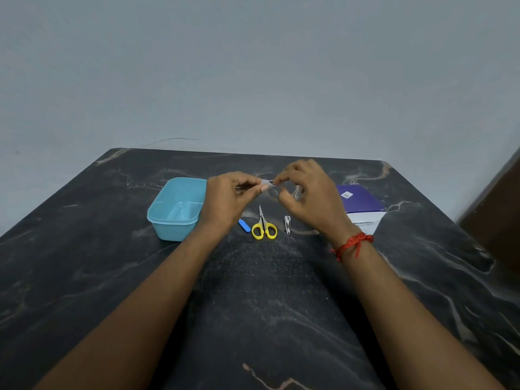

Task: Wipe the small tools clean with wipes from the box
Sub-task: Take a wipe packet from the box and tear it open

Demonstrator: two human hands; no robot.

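Your left hand (pixel 228 198) and right hand (pixel 306 192) pinch a small pale wipe (pixel 267 182) (or sachet; unclear) between them; scissors (pixel 264 225) lie below, blades pointing away, equally near both.

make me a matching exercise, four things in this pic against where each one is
Things:
1. scissors
2. tub
3. purple box
4. small pale item

Places:
A. pinched between left hand and right hand
B. between blue file and nail clipper
C. at the table's right side
D. left of the left hand

Pairs: 1-B, 2-D, 3-C, 4-A
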